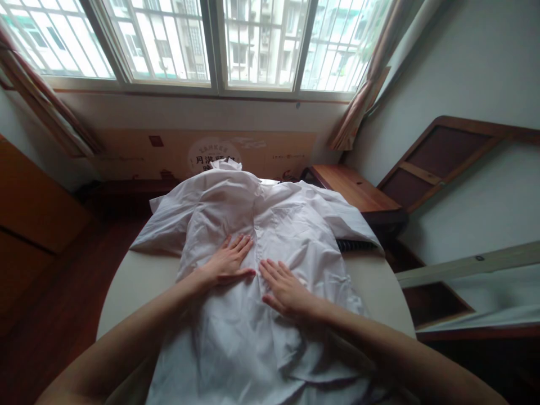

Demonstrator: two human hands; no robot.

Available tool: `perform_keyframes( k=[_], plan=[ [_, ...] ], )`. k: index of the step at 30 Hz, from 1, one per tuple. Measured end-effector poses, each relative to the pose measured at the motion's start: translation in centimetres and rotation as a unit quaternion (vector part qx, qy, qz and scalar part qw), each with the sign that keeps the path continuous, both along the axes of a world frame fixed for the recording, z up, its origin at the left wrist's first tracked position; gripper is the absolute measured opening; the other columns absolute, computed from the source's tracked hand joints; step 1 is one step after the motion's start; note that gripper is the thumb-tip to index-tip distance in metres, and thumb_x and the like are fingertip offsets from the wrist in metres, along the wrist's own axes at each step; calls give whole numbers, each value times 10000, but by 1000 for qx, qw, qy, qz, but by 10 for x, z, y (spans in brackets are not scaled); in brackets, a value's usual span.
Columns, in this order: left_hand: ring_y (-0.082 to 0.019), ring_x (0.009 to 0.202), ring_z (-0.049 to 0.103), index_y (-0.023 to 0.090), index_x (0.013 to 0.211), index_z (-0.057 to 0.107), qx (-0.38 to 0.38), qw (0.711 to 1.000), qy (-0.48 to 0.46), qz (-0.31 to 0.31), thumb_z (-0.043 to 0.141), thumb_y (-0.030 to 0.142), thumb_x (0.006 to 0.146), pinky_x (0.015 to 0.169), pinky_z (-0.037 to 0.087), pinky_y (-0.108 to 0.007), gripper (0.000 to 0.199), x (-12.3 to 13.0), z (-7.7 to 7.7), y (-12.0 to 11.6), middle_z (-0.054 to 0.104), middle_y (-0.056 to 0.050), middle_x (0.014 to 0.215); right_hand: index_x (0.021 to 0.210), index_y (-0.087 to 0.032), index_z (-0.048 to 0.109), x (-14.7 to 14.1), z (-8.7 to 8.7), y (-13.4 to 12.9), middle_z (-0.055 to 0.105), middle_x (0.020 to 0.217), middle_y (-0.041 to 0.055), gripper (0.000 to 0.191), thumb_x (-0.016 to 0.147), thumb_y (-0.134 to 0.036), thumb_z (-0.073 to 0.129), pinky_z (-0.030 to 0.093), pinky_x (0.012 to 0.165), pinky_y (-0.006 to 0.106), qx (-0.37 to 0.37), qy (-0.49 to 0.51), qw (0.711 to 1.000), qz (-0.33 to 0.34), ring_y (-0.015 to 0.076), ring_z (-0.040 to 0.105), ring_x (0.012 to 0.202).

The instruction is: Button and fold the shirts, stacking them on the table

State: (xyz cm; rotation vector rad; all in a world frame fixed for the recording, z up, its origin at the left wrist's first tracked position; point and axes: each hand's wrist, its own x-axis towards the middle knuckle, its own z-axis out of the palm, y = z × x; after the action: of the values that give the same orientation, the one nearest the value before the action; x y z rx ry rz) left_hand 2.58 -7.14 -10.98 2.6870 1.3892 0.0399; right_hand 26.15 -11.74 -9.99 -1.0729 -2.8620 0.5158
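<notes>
A white short-sleeved shirt lies spread front side up, its collar at the far end and its lower part toward me. My left hand rests flat on the cloth, just left of the button placket, with fingers stretched out. On the other side of the placket, my right hand also lies flat on the shirt, fingers extended. Neither hand grips anything. Creases run across the fabric, mostly on the right side and near the bottom.
Under the shirt is a round cream table. A dark ribbed object shows partly beneath the right sleeve. A wooden bench stands behind right, and a printed cardboard panel lies below the window. An orange-brown cabinet is at left.
</notes>
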Motion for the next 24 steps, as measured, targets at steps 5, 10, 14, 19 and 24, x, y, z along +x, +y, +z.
perform_keyframes(
  k=[5,10,14,19,24],
  plan=[
    [-270,1434,90,152,1486,193,-2,1000,2,-5,343,731,802,1140,14,-419,908,-1,1,3,173,-121,1545,1475,-82,216,11,12,-69,119,1534,196,754,895,-511,437,73,1152,485,-107,38,990,89,295,43,1428],
    [-275,1434,85,154,1490,174,-1,1000,2,-11,348,724,805,1140,10,-433,908,-2,0,4,162,-124,1548,1370,-187,457,17,19,-123,396,1449,152,462,950,-372,407,232,1120,435,-217,118,958,145,255,315,1365],
    [-296,1426,116,215,1467,252,4,1000,3,-21,389,641,849,1131,53,-479,763,-1,4,-1,202,-120,1542,1054,-181,661,17,40,-105,698,985,73,267,911,-339,500,452,872,259,-237,247,934,101,150,636,923],
    [-301,1367,277,260,1338,456,47,999,-21,-13,521,357,861,1090,229,-483,491,9,15,-17,334,-82,1488,911,-156,640,-9,50,-15,684,858,61,245,843,-385,584,446,677,255,-70,218,955,-190,151,621,711],
    [-225,1159,514,209,1083,645,49,998,-45,22,476,264,883,997,376,-357,268,21,14,-26,573,-77,1256,898,-164,644,-47,31,41,698,876,111,414,897,-516,426,432,725,304,3,8,965,-260,233,646,843]
  ],
)
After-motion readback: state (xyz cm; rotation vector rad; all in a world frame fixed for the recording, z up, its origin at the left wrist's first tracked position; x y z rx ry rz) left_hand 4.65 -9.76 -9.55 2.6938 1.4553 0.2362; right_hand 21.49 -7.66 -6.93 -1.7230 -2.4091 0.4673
